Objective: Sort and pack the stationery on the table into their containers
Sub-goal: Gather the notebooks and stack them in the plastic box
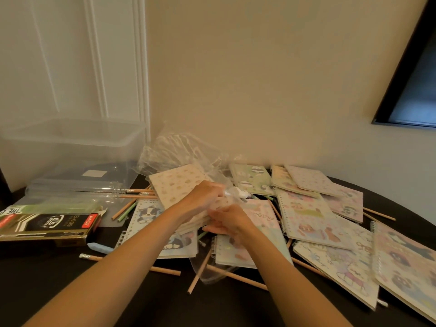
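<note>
A stack of beige patterned notebooks (174,185) sits at the table's middle, partly inside a crinkled clear plastic bag (169,149). My left hand (203,197) grips the bag's edge over the stack. My right hand (226,223) pinches the plastic at the stack's near corner. Several pastel spiral notebooks (309,218) lie spread to the right and under my hands. Wooden pencils (236,277) lie scattered across the dark table (141,303).
A large clear plastic bin (70,152) stands at the back left, with a clear flat lid or case (70,192) before it. A black-and-gold pen box (47,227) lies at the left edge. A blue eraser (100,247) lies near it. A wall stands right behind the table.
</note>
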`<state>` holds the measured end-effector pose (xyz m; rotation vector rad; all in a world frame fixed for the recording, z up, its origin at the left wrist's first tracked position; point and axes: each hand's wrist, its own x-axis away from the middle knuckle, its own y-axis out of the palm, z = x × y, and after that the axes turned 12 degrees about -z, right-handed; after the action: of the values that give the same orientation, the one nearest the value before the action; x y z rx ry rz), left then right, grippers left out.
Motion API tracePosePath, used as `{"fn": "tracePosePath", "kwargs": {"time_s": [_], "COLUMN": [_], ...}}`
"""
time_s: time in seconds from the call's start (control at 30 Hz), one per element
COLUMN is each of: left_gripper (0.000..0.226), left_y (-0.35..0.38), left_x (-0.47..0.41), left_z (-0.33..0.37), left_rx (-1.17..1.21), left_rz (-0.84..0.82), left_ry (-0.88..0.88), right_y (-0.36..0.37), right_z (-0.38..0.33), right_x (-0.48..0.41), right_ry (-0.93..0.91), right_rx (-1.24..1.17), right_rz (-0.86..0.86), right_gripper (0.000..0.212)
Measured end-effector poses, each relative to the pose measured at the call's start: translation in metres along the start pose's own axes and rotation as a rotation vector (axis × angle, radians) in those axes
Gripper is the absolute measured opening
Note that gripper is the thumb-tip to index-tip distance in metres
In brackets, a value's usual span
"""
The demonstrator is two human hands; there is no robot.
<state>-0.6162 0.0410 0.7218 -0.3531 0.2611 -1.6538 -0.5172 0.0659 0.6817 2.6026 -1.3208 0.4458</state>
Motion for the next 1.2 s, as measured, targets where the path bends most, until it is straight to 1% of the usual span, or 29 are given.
{"fn": "tracePosePath", "kwargs": {"time_s": [0.07,0.13,0.17,0.23,0.27,0.33,0.4,0.47,0.53,0.6,0.67,0.73,0.77,0.8,0.87,0.9,0.97,1.03,1.1,1.13,1.2], "left_gripper": [0.011,0.009,0.016,0.031,0.033,0.033,0.034,0.03,0.024,0.016,0.012,0.027,0.03,0.028,0.018,0.019,0.027,0.03,0.031,0.032,0.034], "left_y": [0.001,0.005,0.01,0.016,0.022,0.035,0.049,0.067,0.082,0.095,0.108,0.117,0.124,0.13,0.141,0.146,0.157,0.164,0.17,0.172,0.176], "left_x": [0.001,0.001,-0.001,-0.007,-0.015,-0.029,-0.046,-0.071,-0.096,-0.127,-0.157,-0.181,-0.197,-0.208,-0.225,-0.234,-0.253,-0.266,-0.276,-0.28,-0.285], "left_z": [0.003,0.011,0.016,0.028,0.035,0.047,0.058,0.068,0.073,0.075,0.079,0.08,0.081,0.081,0.08,0.079,0.074,0.072,0.072,0.072,0.072], "left_rx": [-0.035,-0.046,-0.07,-0.181,-0.231,-0.302,-0.341,-0.343,-0.285,-0.157,-0.022,0.081,0.126,0.174,0.265,0.301,0.361,0.412,0.414,0.4,0.379], "left_rz": [0.0,0.072,0.135,0.295,0.34,0.375,0.346,0.25,0.149,0.087,0.05,0.012,-0.004,-0.012,-0.036,-0.047,-0.057,-0.06,-0.053,-0.05,-0.045], "left_ry": [-0.027,-0.027,-0.027,-0.041,-0.037,-0.004,0.028,0.035,-0.013,-0.063,-0.107,-0.148,-0.166,-0.18,-0.221,-0.243,-0.267,-0.279,-0.288,-0.289,-0.276], "right_y": [-0.01,-0.024,-0.034,-0.052,-0.065,-0.089,-0.115,-0.144,-0.169,-0.198,-0.233,-0.263,-0.28,-0.292,-0.314,-0.325,-0.344,-0.354,-0.358,-0.36,-0.361], "right_z": [-0.003,-0.008,-0.011,-0.019,-0.023,-0.03,-0.035,-0.033,-0.028,-0.021,-0.015,-0.011,-0.01,-0.01,-0.01,-0.01,-0.009,-0.006,-0.003,-0.001,-0.001], "right_x": [0.012,0.029,0.04,0.058,0.066,0.077,0.08,0.074,0.066,0.053,0.037,0.023,0.015,0.008,-0.003,-0.009,-0.022,-0.031,-0.038,-0.041,-0.041], "right_ry": [0.024,-0.022,-0.054,-0.089,-0.102,-0.145,-0.196,-0.238,-0.255,-0.271,-0.27,-0.233,-0.218,-0.208,-0.189,-0.161,-0.07,0.021,0.063,0.061,0.026], "right_rx": [0.09,0.165,0.164,0.124,0.094,-0.006,-0.124,-0.173,-0.161,-0.143,-0.035,0.184,0.27,0.341,0.452,0.504,0.582,0.58,0.573,0.559,0.484], "right_rz": [-0.046,-0.07,-0.077,-0.109,-0.111,-0.09,0.016,0.187,0.35,0.502,0.67,0.815,0.873,0.915,0.963,0.965,0.911,0.849,0.862,0.886,0.884], "right_gripper": [0.015,0.008,0.006,0.009,0.011,0.015,0.018,0.018,0.013,0.012,0.016,0.024,0.027,0.031,0.037,0.039,0.04,0.031,0.02,0.018,0.023]}}
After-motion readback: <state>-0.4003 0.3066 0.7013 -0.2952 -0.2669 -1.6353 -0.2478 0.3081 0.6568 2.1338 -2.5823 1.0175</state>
